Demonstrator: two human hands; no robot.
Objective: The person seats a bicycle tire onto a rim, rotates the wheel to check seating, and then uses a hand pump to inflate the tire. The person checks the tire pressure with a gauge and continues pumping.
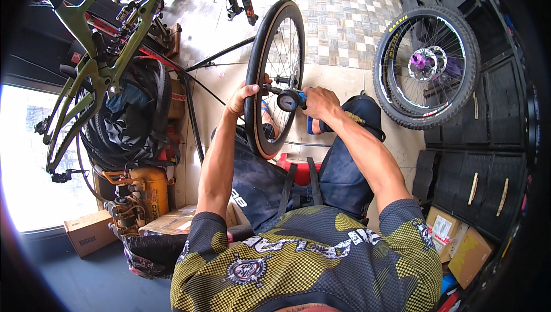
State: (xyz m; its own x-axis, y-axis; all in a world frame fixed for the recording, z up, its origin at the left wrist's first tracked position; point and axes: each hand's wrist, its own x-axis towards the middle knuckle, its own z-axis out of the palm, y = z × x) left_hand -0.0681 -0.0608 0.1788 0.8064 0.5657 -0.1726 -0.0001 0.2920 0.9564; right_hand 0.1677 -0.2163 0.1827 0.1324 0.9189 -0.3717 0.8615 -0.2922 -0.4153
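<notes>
A bicycle wheel (253, 77) with a black tyre and a tan line stands upright in front of me, between my knees. My left hand (245, 97) is wrapped round the left side of its tyre, and some of its fingers are hidden behind the rim. My right hand (321, 103) grips a tyre inflator (287, 101) with a round dial gauge and a blue part. The inflator's front end reaches in at the rim close to my left hand; whether it is seated on the valve cannot be made out. A hose with a brass fitting (357, 118) runs from below my right wrist.
Two knobbly-tyred wheels (379, 77) with a purple hub lean against black cabinets (491, 97) at right. A green bike frame (86, 31) hangs at left, above piled tyres (162, 91). An orange tank (154, 188) and a cardboard box (89, 233) stand lower left.
</notes>
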